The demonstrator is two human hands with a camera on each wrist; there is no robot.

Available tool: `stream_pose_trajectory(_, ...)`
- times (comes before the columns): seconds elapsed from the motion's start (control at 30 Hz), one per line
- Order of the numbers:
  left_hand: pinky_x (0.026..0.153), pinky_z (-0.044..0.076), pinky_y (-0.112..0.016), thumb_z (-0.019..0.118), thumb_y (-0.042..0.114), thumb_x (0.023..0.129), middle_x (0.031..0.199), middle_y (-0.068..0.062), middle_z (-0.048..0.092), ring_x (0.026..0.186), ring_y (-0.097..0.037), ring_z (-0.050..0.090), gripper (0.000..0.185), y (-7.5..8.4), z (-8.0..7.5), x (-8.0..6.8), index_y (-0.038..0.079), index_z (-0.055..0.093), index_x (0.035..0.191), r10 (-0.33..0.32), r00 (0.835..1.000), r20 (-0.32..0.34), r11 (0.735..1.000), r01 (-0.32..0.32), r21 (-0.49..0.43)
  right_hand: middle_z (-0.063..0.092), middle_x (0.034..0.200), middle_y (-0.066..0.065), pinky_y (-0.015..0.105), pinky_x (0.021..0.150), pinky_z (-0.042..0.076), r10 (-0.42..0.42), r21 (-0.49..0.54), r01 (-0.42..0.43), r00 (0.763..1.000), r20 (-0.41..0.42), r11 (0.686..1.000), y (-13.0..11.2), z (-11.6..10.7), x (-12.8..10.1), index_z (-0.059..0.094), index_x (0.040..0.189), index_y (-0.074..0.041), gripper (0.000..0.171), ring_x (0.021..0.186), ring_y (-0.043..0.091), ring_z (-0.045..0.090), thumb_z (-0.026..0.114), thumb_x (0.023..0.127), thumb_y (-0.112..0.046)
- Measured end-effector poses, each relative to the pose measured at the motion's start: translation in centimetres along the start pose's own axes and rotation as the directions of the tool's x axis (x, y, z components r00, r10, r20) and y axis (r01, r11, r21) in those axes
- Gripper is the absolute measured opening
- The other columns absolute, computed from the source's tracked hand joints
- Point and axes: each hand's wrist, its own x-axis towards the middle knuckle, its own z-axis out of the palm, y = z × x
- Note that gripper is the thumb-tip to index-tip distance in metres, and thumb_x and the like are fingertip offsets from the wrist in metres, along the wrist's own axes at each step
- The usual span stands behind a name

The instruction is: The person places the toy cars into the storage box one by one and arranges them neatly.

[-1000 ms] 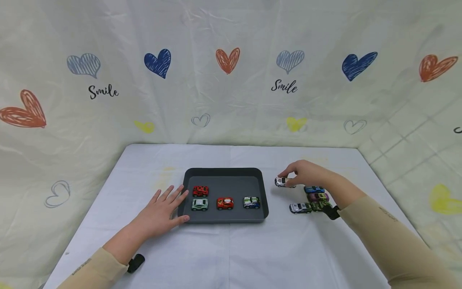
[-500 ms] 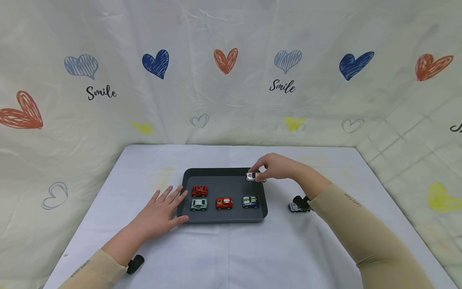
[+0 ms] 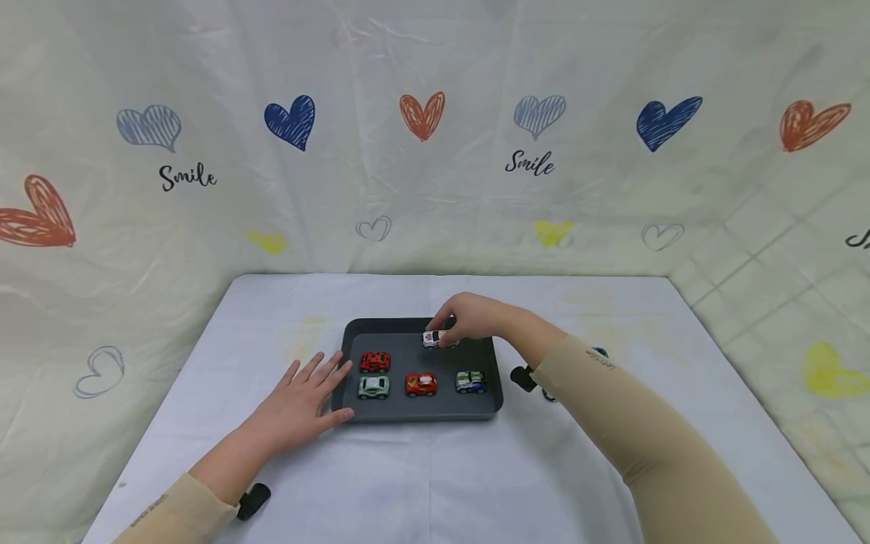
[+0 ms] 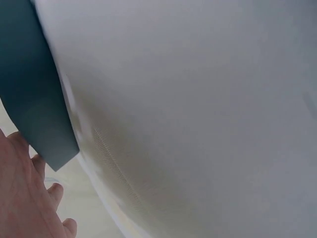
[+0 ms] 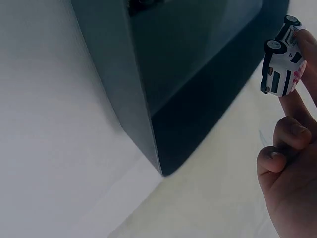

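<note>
A white toy car (image 3: 431, 339) is pinched between thumb and fingers of my right hand (image 3: 472, 317), over the back part of the dark grey tray (image 3: 435, 417). The right wrist view shows the same toy car (image 5: 283, 67) with its black wheels and pink marking, held above the tray's rim (image 5: 143, 99). My left hand (image 3: 297, 400) lies with spread, straight fingers at the tray's left edge. In the tray stand a red and black toy car (image 3: 375, 362), a pale green toy car (image 3: 373, 387), a red toy car (image 3: 421, 384) and a white, green and blue toy car (image 3: 471, 381).
Right of the tray, my right sleeve (image 3: 612, 408) covers most of the other toy cars; bits of a blue one (image 3: 600, 352) show past it. The table (image 3: 353, 491) has a white cloth, and a curtain (image 3: 462, 189) printed with hearts hangs behind.
My right hand has carried the white toy car leftward from the table beside the tray to over the tray's back part. The left hand stays in place.
</note>
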Motion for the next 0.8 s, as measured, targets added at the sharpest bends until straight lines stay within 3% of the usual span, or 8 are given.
stream_pose_trajectory(0.37,0.118,0.010,-0.061,0.052,0.068,0.092,0.164,-0.005,0.024,0.149,-0.036,0.018,0.085,0.1,-0.4,-0.2,0.019,0.032,0.157,0.001,1.000,-0.004,1.000,-0.001,-0.016,0.067,0.113,-0.005,0.028,0.078,0.052,-0.016,-0.074,0.021,0.998,0.063,0.997,-1.0,2.7,1.8,0.071,0.126,-0.023,0.035,0.085,0.004,0.062,0.075,0.090,-0.022)
stream_pose_trajectory(0.8,0.118,0.011,-0.061,0.045,0.074,0.090,0.163,-0.004,0.024,0.150,-0.034,0.017,0.087,-0.3,0.1,0.0,0.021,0.031,0.158,0.000,1.000,-0.017,1.000,0.000,-0.007,0.069,0.115,-0.007,0.026,0.080,0.052,-0.063,-0.138,0.078,0.992,0.112,0.987,-1.4,3.9,3.3,0.069,0.128,-0.024,0.037,0.087,0.002,0.062,0.074,0.092,-0.024)
